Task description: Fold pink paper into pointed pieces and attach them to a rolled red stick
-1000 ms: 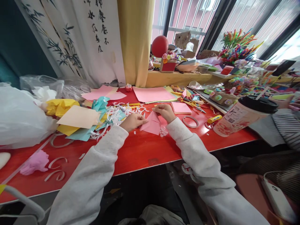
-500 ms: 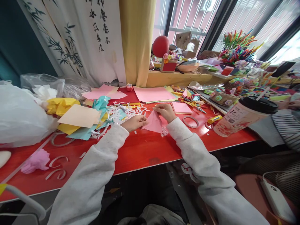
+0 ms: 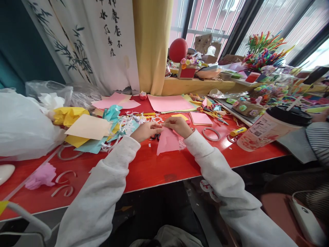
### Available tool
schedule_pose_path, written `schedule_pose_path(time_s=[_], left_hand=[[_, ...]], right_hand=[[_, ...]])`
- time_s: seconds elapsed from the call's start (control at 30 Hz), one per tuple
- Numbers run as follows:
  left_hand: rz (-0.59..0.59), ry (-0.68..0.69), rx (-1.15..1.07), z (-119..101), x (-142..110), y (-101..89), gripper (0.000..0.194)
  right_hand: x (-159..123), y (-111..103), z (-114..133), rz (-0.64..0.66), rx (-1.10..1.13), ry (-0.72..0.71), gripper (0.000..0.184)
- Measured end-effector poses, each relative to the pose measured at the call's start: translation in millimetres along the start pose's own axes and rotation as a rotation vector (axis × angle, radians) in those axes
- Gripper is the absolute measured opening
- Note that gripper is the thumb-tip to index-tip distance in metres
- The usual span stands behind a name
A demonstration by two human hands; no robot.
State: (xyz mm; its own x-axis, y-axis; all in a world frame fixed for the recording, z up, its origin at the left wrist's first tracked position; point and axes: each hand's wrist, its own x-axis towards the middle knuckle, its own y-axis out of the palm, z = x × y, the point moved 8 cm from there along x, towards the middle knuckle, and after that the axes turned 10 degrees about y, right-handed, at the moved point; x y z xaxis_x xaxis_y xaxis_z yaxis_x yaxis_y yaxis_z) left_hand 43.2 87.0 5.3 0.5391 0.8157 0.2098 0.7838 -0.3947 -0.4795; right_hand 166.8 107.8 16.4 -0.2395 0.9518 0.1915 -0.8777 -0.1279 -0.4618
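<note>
A sheet of pink paper (image 3: 168, 141) hangs from my fingertips just above the red table, its lower edge toward me. My left hand (image 3: 147, 131) pinches its upper left corner. My right hand (image 3: 179, 125) pinches the top edge close beside, so the two sets of fingertips nearly meet. Partly hidden behind the paper and my left fingers are dark scissor handles (image 3: 155, 136). Just behind my right hand lies a yellow-orange piece of paper (image 3: 180, 116), and right of it a stack of pink square paper (image 3: 201, 118).
Shredded white paper strips (image 3: 125, 125) and coloured sheets pile up on the left beside a white plastic bag (image 3: 23, 125). A lidded drink cup (image 3: 272, 128) stands on the right, near a tape ring (image 3: 211, 134) and a yellow glue stick (image 3: 238, 131). A person's striped sleeve (image 3: 318, 140) shows far right.
The pink paper has gone from a folded, triangular shape to a longer hanging sheet. My hands have come together at its top, uncovering the yellow-orange paper and scissor handles.
</note>
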Motion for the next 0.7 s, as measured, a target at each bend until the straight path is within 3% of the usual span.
schedule_pose_path(time_s=[0.1, 0.17, 0.3, 0.4, 0.53, 0.7], left_hand=[[-0.008, -0.055, -0.152, 6.1, 2.0, 7.6, 0.029], [-0.077, -0.102, -0.251, 9.0, 1.3, 4.6, 0.025], [-0.404, -0.102, -0.496, 11.3, -4.6, -19.7, 0.017], [-0.579, -0.013, -0.655, 9.9, -9.3, -31.8, 0.018], [-0.607, -0.012, -0.655, 8.2, -11.5, -29.9, 0.022], [-0.58, -0.023, -0.536, 1.0, -11.7, -27.9, 0.027]], right_hand=[[-3.5, 11.6, 2.5, 0.091, 0.015, 0.043, 0.038], [-3.1, 7.6, 1.2, 0.069, 0.064, 0.089, 0.044], [-0.7, -21.4, -11.9, -0.173, 0.319, 0.229, 0.051], [-0.5, -12.1, -21.5, -0.077, 0.583, 0.352, 0.048], [-4.2, 14.8, -14.9, 0.17, 0.689, 0.342, 0.028], [-6.2, 14.3, -15.3, 0.171, 0.675, 0.321, 0.014]])
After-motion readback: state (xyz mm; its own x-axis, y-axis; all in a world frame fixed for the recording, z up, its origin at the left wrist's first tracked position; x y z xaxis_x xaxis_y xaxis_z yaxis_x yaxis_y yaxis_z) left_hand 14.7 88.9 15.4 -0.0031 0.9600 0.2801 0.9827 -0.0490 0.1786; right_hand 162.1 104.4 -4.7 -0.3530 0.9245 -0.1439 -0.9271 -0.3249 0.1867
